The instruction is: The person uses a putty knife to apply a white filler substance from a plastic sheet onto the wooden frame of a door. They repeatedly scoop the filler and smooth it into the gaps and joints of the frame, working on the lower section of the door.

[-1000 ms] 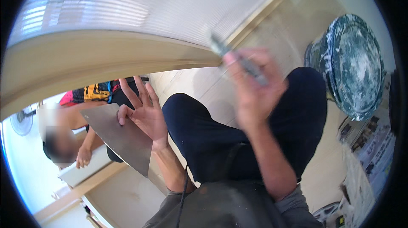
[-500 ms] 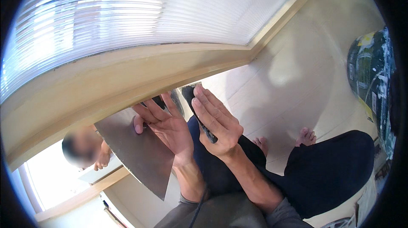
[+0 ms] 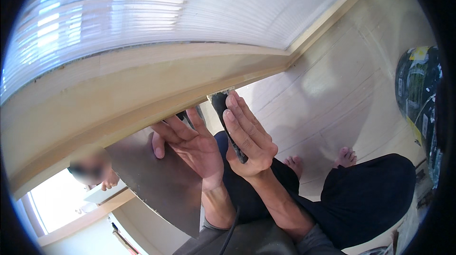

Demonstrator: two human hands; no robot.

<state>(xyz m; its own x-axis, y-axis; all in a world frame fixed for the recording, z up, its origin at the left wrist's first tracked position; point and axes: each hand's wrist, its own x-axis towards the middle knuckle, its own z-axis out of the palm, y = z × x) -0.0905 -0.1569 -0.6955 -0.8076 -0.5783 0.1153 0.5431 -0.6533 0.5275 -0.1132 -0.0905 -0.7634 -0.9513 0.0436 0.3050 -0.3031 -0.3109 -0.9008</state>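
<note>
My right hand (image 3: pixel 251 141) holds a dark putty knife (image 3: pixel 220 105), fingers stretched along it. Its broad, crusted end meets the lower edge of the pale wooden beam (image 3: pixel 128 81). To its left, my left hand (image 3: pixel 194 153) turns its palm toward me, fingers long and close under the beam. The thumb lies against a thin grey-brown sheet (image 3: pixel 156 183), which hangs tilted beside the palm and wrist; the exact grip on it is hidden. Behind the left fingertips shows a black and grey thing (image 3: pixel 184 116) that I cannot make out.
Above the beam is a ribbed translucent panel (image 3: pixel 199 12). A dark, paint-spotted bucket (image 3: pixel 420 93) stands at far right on the pale floor (image 3: pixel 327 98). Another person's hand (image 3: pixel 110 180) shows at left, near a white ledge. A dark cord (image 3: pixel 230 231) hangs by my left forearm.
Both hands, the putty knife and the sheet appear slightly farther right in the picture. The view has shifted a little too. My hold on the putty knife looks the same.
</note>
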